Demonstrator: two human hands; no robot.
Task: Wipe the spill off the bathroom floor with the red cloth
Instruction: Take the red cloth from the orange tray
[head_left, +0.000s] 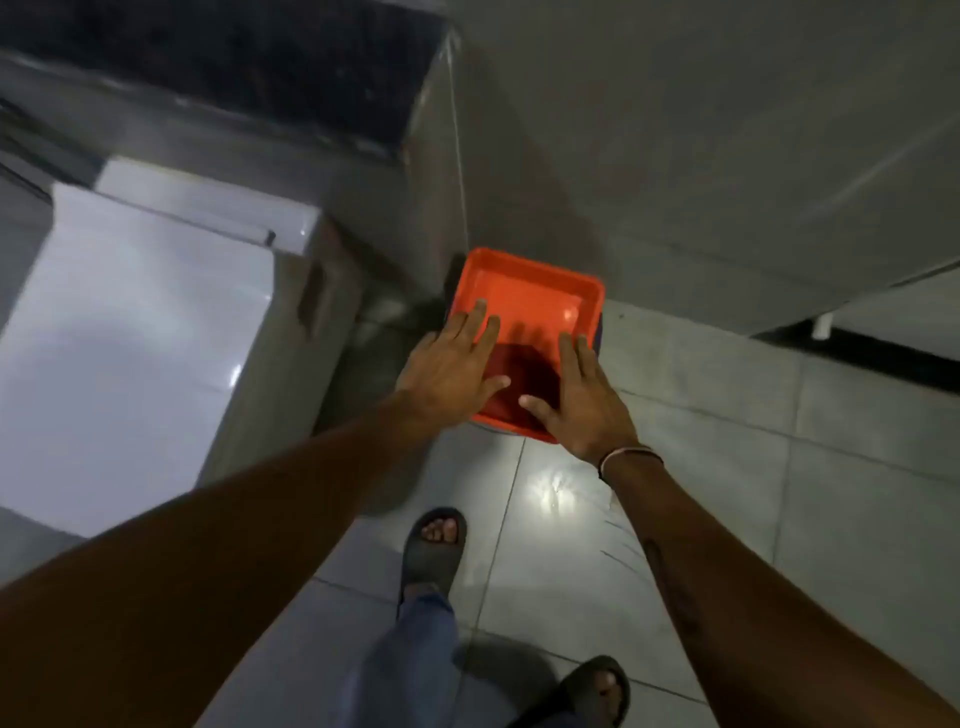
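Observation:
An orange square tray (540, 283) stands by the wall corner, above the floor. A dark red cloth (524, 371) lies in its near half. My left hand (449, 364) hovers over the tray's left edge with fingers spread, holding nothing. My right hand (582, 400) is spread over the tray's near right corner, also holding nothing. The cloth shows between the two hands. A wet, shiny patch (553, 491) glints on the grey floor tiles just below my right wrist.
A white toilet (130, 332) fills the left side. Grey walls meet in a corner behind the tray. My feet in dark sandals (434, 545) stand on the tiles at the bottom. A dark gap runs under the wall at the right (883, 358).

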